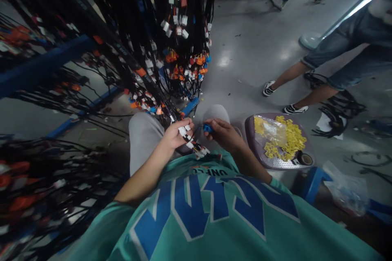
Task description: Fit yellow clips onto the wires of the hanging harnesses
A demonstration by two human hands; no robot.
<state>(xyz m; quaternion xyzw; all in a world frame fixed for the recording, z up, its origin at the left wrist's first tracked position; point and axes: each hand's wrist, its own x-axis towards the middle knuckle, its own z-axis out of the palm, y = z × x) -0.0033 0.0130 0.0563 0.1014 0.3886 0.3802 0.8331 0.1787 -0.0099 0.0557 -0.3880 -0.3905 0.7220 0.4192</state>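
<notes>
The left hand (pixel 179 133) has its grip clamped on a bundle of wires with white connectors (pixel 190 142), which hangs over the person's lap, its loose ends against the green shirt (pixel 214 212). Just beside it, the right hand (pixel 225 133) pinches a blue connector (pixel 207 128) between thumb and fingers, so that grip is closed on it; the two hands are near each other but apart, above the knees. To the right of the lap, a purple stool seat (pixel 254 147) bears a heap of small yellow clips (pixel 289 136), a clear plastic bag (pixel 274 130) lying on part of them, and a dark roll of tape (pixel 305 159) near its edge. Ahead and to the left, thick black cable harnesses (pixel 122 49) with white, orange and blue connectors hang around a blue frame (pixel 45 63). Another person in denim shorts (pixel 346 49) stands on the grey floor (pixel 232 61) beyond the stool, near a coil of black cables (pixel 339 104).
</notes>
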